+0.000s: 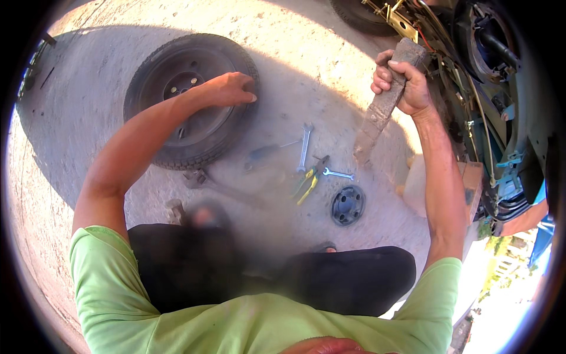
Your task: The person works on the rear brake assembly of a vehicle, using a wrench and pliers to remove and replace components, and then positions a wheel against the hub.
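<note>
My left hand [231, 89] is closed over the sidewall of a black tyre mounted on a dark steel wheel [159, 94], which lies flat on the ground at the left. Its fingertips are partly hidden at the tyre's right edge. My right hand [407, 82] is wrapped round the upper part of a long, rough, grey-brown block [380, 112], apparently wood. The block slants down to the left, its narrower lower end near the ground. Between my hands lie an open-end wrench [305, 147], a smaller wrench [338, 174], yellow-handled pliers [311, 179] and a blurred screwdriver [265, 154].
A round grey hub cover [348, 205] with holes lies before my right knee. Below the tyre is a blurred long-handled metal tool [197, 179]. Vehicle parts with cables and brackets [471, 112] line the right side, with another tyre [359, 15] at the top.
</note>
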Tool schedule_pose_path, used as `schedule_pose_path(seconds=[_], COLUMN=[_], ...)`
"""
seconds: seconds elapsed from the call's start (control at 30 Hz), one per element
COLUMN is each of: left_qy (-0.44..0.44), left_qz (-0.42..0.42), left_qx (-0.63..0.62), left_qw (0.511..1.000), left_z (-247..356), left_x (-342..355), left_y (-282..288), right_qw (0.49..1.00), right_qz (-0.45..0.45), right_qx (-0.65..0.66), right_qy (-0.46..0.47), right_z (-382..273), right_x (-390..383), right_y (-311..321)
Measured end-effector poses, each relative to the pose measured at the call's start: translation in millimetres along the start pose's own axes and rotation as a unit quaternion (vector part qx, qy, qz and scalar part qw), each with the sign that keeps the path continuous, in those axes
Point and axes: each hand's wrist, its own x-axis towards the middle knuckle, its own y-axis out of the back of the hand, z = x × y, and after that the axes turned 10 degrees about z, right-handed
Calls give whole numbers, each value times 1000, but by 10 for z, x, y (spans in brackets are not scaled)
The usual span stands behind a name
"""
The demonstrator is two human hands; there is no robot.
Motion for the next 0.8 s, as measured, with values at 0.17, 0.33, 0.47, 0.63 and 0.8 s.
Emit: schedule_pose_path(seconds=[0.17,0.33,0.47,0.63,0.8], left_qy=[-181,-249,-181,-117,-92], left_qz=[2,5,-111,-105,-110], left_qx=[-108,-297,-521,-560,-634], left_qw=[978,922,827,814,760], left_z=[978,1551,1693,1898,1930], left_x=[389,789,788,900,1037], left_y=[-146,-407,-546,-561,-599], right_qw=[996,982,978,984,992], right_qz=[-85,-173,-197,-158,-104], right_qx=[24,76,67,83,73], right_qy=[-13,-28,-19,-8,13], right_z=[-238,-374,-390,-366,-370], right_x=[188,500,584,659,782], right_y=[-114,-334,-263,-119,-82])
